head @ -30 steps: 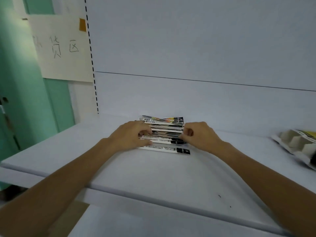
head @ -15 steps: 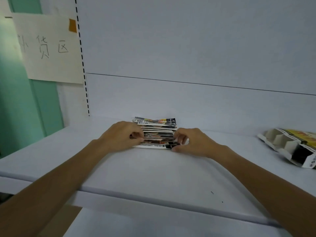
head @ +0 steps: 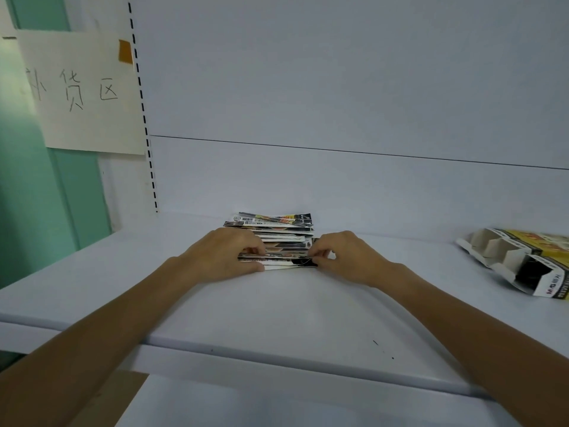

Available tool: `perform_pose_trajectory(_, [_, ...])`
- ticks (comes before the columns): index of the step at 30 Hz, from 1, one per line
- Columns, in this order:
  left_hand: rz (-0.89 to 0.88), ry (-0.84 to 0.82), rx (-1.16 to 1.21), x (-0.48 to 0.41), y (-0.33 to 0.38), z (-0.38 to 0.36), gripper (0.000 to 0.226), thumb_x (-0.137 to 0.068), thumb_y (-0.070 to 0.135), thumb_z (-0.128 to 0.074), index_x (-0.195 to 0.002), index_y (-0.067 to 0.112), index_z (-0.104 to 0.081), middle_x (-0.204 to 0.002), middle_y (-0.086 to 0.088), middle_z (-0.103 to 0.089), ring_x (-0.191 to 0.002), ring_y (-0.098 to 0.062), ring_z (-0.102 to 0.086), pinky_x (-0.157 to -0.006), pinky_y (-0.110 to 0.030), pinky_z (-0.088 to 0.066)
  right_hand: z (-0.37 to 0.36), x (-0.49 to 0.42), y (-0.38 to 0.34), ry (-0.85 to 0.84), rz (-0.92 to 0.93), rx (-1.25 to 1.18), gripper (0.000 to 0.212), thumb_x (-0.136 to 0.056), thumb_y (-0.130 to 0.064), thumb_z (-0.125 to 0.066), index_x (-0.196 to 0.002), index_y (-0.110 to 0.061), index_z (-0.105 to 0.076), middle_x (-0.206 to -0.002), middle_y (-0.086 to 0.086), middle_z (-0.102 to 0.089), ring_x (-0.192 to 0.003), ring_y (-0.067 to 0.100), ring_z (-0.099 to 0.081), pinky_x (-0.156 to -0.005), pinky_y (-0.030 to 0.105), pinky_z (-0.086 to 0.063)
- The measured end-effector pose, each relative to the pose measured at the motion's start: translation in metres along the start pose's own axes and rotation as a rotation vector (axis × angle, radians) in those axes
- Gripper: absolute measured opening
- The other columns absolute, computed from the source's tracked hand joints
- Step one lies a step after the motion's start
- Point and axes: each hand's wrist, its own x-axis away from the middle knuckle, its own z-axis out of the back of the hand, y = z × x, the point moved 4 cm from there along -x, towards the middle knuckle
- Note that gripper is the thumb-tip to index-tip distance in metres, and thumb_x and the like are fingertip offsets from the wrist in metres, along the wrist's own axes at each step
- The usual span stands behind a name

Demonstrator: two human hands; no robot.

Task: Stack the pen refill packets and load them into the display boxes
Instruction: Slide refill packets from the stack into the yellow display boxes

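A stack of pen refill packets (head: 277, 238) lies on the white shelf (head: 292, 309) near the back wall. My left hand (head: 224, 257) grips the stack's left end, fingers curled onto the packets and thumb at the bottom. On the right end, my right hand (head: 348, 257) pinches the lower packets with curled fingers. The upper packets fan out slightly behind my hands. A cardboard display box (head: 523, 263) with yellow print lies on its side at the far right, its dividers showing, well apart from both hands.
A paper sign (head: 77, 90) with handwritten characters is taped at the upper left, beside a green wall (head: 27, 195). The shelf's front edge (head: 277, 355) runs across below my forearms. A lower shelf shows beneath it.
The lowest packet that stuck out toward me has been pushed in line with the stack. Both hands stay at the stack's ends. The view has shifted a little.
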Motion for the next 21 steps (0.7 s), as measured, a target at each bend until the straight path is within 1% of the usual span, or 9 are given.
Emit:
perform_pose_trajectory(2, [0.003,0.013,-0.039,0.0,0.002,0.001,0.022,-0.087,0.039,-0.058,-0.106,0.03,-0.062,-0.102,0.021,-0.058,-0.092,0.0,-0.049,-0.082,-0.023,-0.04,0.004,-0.001,-0.002,0.044,0.03,0.014,0.015,-0.088,-0.012,-0.058,-0.096,-0.011,-0.071,-0.094,0.001,-0.067,-0.086,0.016,-0.059,-0.078,0.028,-0.047])
perform_pose_trajectory(6, [-0.016,0.063,-0.108,-0.004,0.008,0.005,0.018,-0.092,0.029,-0.05,-0.103,0.022,-0.062,-0.087,0.016,-0.053,-0.08,-0.008,-0.045,-0.069,-0.027,-0.034,0.013,-0.004,-0.002,0.118,0.052,0.012,0.015,-0.093,-0.015,-0.054,-0.096,-0.009,-0.067,-0.095,0.004,-0.064,-0.087,0.02,-0.059,-0.079,0.035,-0.048])
perform_pose_trajectory(9, [0.001,0.118,-0.149,-0.009,0.01,0.013,0.02,-0.092,0.028,-0.05,-0.097,0.016,-0.065,-0.086,0.006,-0.065,-0.077,-0.018,-0.056,-0.067,-0.031,-0.042,0.019,-0.007,-0.003,0.17,-0.023,0.051,0.021,-0.094,-0.018,-0.05,-0.112,-0.013,-0.058,-0.107,0.001,-0.062,-0.099,0.02,-0.057,-0.084,0.034,-0.046])
perform_pose_trajectory(11, [0.079,0.23,0.01,-0.012,0.012,0.023,0.017,-0.089,0.026,-0.056,-0.089,0.014,-0.067,-0.079,0.003,-0.067,-0.071,-0.018,-0.059,-0.062,-0.03,-0.046,0.025,-0.008,-0.001,0.28,-0.123,0.051,0.04,-0.093,-0.024,-0.053,-0.131,-0.013,-0.043,-0.124,0.001,-0.054,-0.116,0.019,-0.048,-0.095,0.034,-0.04])
perform_pose_trajectory(13, [0.222,0.403,0.366,-0.017,0.013,0.035,0.008,-0.085,0.021,-0.064,-0.083,0.015,-0.068,-0.075,0.006,-0.067,-0.069,-0.008,-0.062,-0.059,-0.018,-0.047,0.028,-0.009,0.0,0.34,-0.264,-0.117,0.052,-0.09,-0.033,-0.058,-0.133,-0.012,-0.04,-0.128,0.001,-0.05,-0.119,0.018,-0.044,-0.098,0.033,-0.037])
perform_pose_trajectory(15, [0.355,0.482,0.687,-0.023,0.021,0.038,0.003,-0.084,0.016,-0.066,-0.082,0.014,-0.067,-0.077,0.007,-0.068,-0.072,-0.004,-0.063,-0.063,-0.01,-0.048,0.023,-0.014,-0.005,0.22,-0.368,-0.417,0.047,-0.084,-0.042,-0.062,-0.122,-0.016,-0.05,-0.119,-0.003,-0.055,-0.11,0.013,-0.051,-0.087,0.025,-0.041])
perform_pose_trajectory(18, [0.383,0.409,1.191,-0.036,0.047,0.029,0.008,-0.088,0.007,-0.059,-0.083,0.01,-0.063,-0.078,-0.002,-0.069,-0.075,-0.012,-0.067,-0.067,-0.021,-0.057,0.01,-0.019,-0.016,0.081,-0.312,-0.616,0.03,-0.083,-0.041,-0.064,-0.097,-0.014,-0.06,-0.093,-0.004,-0.061,-0.087,0.013,-0.056,-0.075,0.027,-0.043])
perform_pose_trajectory(20, [0.377,0.377,1.295,-0.041,0.059,0.023,0.01,-0.09,0.007,-0.055,-0.085,0.012,-0.062,-0.081,-0.003,-0.068,-0.078,-0.013,-0.068,-0.07,-0.023,-0.057,0.012,-0.017,-0.015,0.154,-0.268,-0.631,0.026,-0.084,-0.033,-0.066,-0.07,-0.013,-0.054,-0.063,-0.006,-0.049,-0.065,0.016,-0.046,-0.067,0.033,-0.038])
perform_pose_trajectory(21, [0.387,0.372,1.214,-0.044,0.06,0.02,0.009,-0.091,0.011,-0.056,-0.087,0.015,-0.062,-0.083,-0.002,-0.069,-0.08,-0.012,-0.067,-0.073,-0.023,-0.056,0.015,-0.014,-0.011,0.187,-0.268,-0.619,0.031,-0.083,-0.028,-0.067,-0.062,-0.016,-0.049,-0.054,-0.01,-0.043,-0.06,0.017,-0.042,-0.064,0.034,-0.039])
